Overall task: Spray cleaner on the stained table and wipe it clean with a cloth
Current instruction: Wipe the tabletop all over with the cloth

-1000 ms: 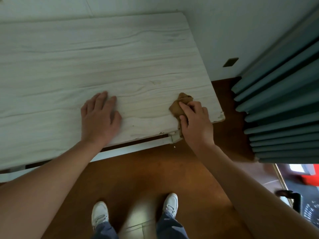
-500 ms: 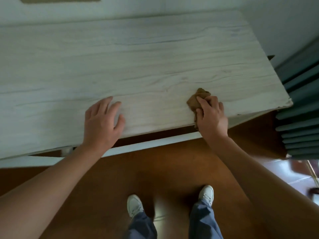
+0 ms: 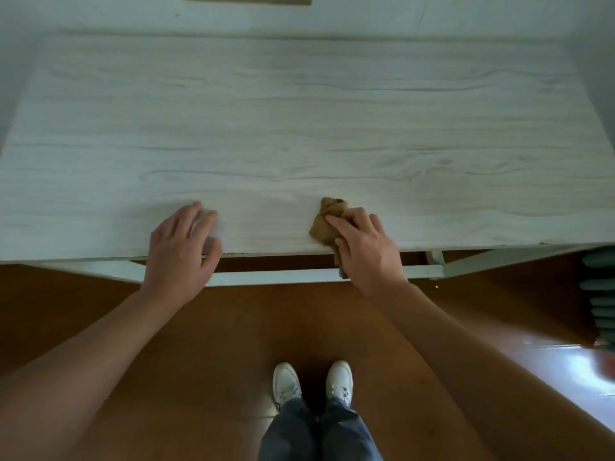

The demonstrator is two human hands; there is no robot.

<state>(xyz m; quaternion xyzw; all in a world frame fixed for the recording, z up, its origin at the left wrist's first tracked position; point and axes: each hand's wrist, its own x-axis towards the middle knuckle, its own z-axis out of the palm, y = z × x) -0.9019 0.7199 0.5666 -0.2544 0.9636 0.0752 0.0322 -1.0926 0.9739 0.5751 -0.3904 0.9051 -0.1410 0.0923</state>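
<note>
A pale wood-grain table (image 3: 299, 128) fills the upper half of the head view. A crumpled brown cloth (image 3: 327, 216) lies at the table's near edge, and part of it hangs over that edge. My right hand (image 3: 364, 244) presses on the cloth and grips it. To its left, my left hand (image 3: 181, 249) rests flat at the near edge with fingers spread and holds nothing. No spray bottle is in view.
A white wall (image 3: 332, 15) runs behind the table. Brown floor (image 3: 216, 344) lies under me, with my white shoes (image 3: 311, 382) on it. Teal pleated curtain folds (image 3: 599, 294) hang at the right edge. A white frame rail (image 3: 266, 276) runs under the tabletop.
My right hand has slid the cloth leftward along the near edge, away from the table's right corner. My view has shifted left, and my left hand has stayed flat at the edge.
</note>
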